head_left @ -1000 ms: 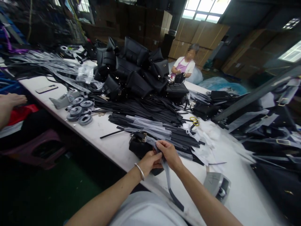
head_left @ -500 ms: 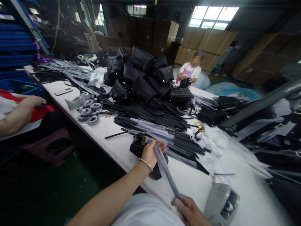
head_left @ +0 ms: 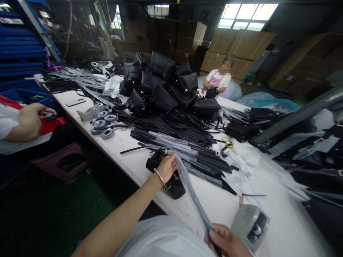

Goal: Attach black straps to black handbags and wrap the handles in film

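A small black handbag [head_left: 171, 185] lies at the near edge of the white table [head_left: 134, 162]. My left hand [head_left: 166, 167], with a silver bracelet on its wrist, is closed on the upper end of a black strap in a clear plastic sleeve [head_left: 191, 192], right over the bag. The strap runs down and to the right, stretched taut. My right hand [head_left: 226, 242] is at the bottom edge of the view and pinches the strap's lower end.
A grey tape dispenser [head_left: 250, 225] stands beside my right hand. Behind the bag lie several wrapped black straps [head_left: 187, 146], a heap of black handbags [head_left: 163, 89], yellow scissors [head_left: 227, 142] and tape rolls [head_left: 103, 125]. One person sits at the left [head_left: 26, 123], another at the far side [head_left: 218, 79].
My right hand slid down along the strap from beside my left hand to the bottom of the view, pulling it straight. My left hand kept its hold over the bag.
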The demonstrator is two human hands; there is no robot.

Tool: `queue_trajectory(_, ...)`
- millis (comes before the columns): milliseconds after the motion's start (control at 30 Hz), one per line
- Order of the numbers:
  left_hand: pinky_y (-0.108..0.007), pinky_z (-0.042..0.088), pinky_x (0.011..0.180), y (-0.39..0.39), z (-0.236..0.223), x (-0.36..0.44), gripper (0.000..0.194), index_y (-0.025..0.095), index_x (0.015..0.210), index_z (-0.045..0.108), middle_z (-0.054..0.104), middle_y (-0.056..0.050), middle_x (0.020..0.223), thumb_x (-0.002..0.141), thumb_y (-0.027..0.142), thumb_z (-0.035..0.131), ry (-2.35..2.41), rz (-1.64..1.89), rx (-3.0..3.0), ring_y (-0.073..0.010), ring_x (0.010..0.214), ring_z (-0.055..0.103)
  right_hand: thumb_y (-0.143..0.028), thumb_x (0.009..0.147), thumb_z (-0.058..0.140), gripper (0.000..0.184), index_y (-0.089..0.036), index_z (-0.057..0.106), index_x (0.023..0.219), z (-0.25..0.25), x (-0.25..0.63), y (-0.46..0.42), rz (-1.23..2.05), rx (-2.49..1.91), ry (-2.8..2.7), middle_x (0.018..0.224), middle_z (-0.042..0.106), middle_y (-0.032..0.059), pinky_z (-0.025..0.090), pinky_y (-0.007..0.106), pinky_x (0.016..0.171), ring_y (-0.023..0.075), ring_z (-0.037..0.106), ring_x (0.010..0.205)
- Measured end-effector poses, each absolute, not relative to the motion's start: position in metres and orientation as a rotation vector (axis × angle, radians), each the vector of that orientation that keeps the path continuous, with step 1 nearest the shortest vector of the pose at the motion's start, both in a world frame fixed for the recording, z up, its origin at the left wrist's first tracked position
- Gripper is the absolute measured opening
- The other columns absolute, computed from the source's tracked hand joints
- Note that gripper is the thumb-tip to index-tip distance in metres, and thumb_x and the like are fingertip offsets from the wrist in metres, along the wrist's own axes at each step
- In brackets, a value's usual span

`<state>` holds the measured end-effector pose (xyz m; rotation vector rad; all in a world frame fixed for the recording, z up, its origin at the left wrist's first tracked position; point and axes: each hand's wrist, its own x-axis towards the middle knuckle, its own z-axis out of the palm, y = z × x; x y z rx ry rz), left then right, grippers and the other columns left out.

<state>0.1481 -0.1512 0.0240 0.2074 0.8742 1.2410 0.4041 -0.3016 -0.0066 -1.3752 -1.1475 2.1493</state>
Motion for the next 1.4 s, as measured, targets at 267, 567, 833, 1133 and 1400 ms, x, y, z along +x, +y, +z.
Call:
queue_trajectory(267, -0.042, 0.030, 0.103, -0.222, 0.024, 0.168, 0.037, 0.022, 0.111, 0.058, 0.061, -0.009, 0.119, 0.075, 0.024, 0.068, 1.261, 0.800, 1.742, -0.0293, 0.116, 0.051, -0.053, 0.081, 0.057, 0.034, -0.024, 0.063, 0.097, 0.070, 0.368, -0.240, 1.948, -0.930, -0.789, 0.047, 0.045, -0.0061, 0.022, 0.021, 0.035, 0.0055, 0.027, 0.031)
queue_trajectory(567, -0.041, 0.039, 0.086, -0.207, -0.023, 0.180, 0.018, 0.020, 0.084, 0.055, 0.064, -0.009, 0.084, 0.072, 0.024, 0.068, 1.549, 0.507, 1.897, -0.0303, 0.090, 0.061, -0.041, 0.079, 0.065, 0.019, -0.023, 0.065, 0.085, 0.068, 0.349, -0.248, 1.804, -0.934, -0.755, 0.074, 0.055, 0.0012, 0.043, 0.027, 0.061, 0.0125, 0.048, 0.063)
queue_trajectory(833, -0.034, 0.039, 0.083, -0.212, 0.015, 0.142, 0.025, 0.023, 0.096, 0.059, 0.065, -0.005, 0.094, 0.073, 0.018, 0.066, 1.338, 0.398, 2.216, -0.0255, 0.093, 0.059, -0.059, 0.079, 0.056, 0.044, -0.021, 0.071, 0.094, 0.021, 0.356, -0.301, 1.806, -1.369, -1.518, 0.081, 0.064, 0.0053, 0.043, 0.030, 0.064, 0.0179, 0.055, 0.072)
queue_trajectory(1133, -0.027, 0.037, 0.067, -0.236, 0.060, 0.107, 0.021, 0.027, 0.089, 0.060, 0.068, 0.003, 0.086, 0.070, 0.020, 0.064, 1.493, 0.342, 2.044, -0.0201, 0.080, 0.062, -0.039, 0.070, 0.075, 0.033, -0.015, 0.065, 0.090, 0.027, 0.332, -0.232, 1.665, -1.177, -1.114, 0.059, 0.062, -0.0002, 0.046, 0.027, 0.053, 0.0130, 0.055, 0.054)
queue_trajectory(1400, -0.021, 0.040, 0.052, -0.254, 0.061, 0.090, 0.027, 0.020, 0.089, 0.055, 0.059, 0.004, 0.076, 0.064, 0.022, 0.066, 1.423, 0.545, 1.568, -0.0132, 0.065, 0.055, -0.039, 0.062, 0.080, 0.040, -0.013, 0.064, 0.087, -0.006, 0.287, -0.206, 1.809, -1.163, -1.052, 0.061, 0.065, 0.0019, 0.051, 0.028, 0.054, 0.0152, 0.061, 0.056)
